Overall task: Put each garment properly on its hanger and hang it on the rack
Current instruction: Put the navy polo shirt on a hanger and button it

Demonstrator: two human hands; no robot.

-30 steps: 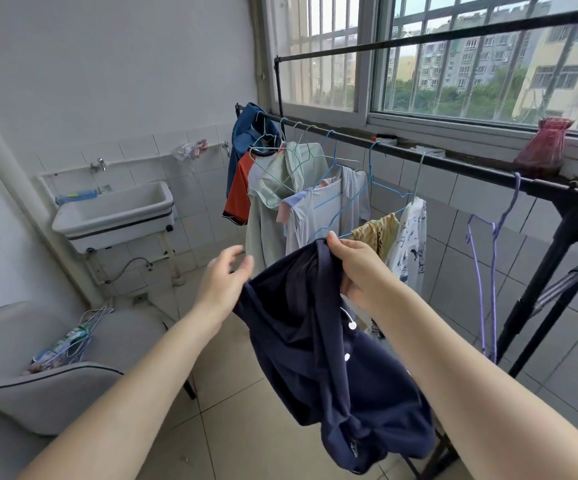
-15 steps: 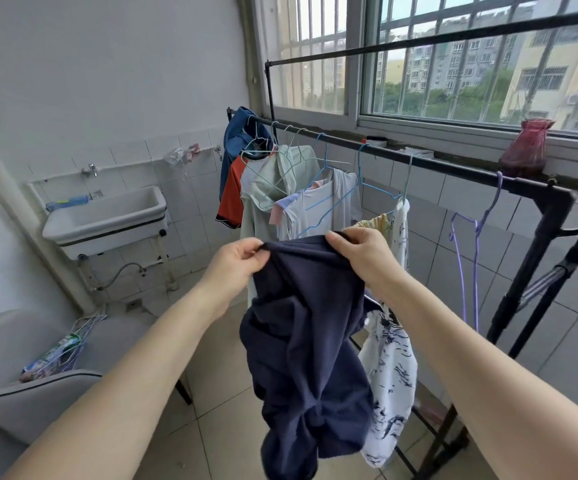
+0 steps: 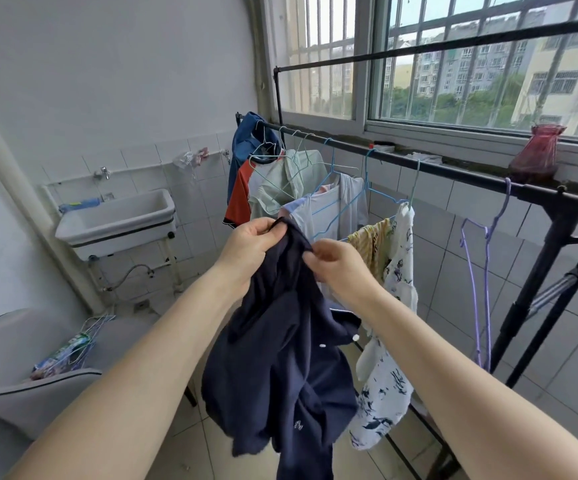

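Note:
A navy blue garment with white buttons hangs bunched in front of me, off any hanger. My left hand pinches its top edge, and my right hand grips the fabric just to the right, the two hands close together. Behind them runs the black rack rail with several garments on wire hangers, among them a pale green shirt and a white patterned garment. An empty purple hanger dangles from the rail at the right.
A grey armchair at lower left holds spare wire hangers. A white wall sink stands at the back left. A red vase sits on the window ledge. The rack's black legs slant down at right.
My hands have drawn closer together along the garment's top edge, the right one sliding left and down. The garment now hangs more gathered. The view has shifted slightly.

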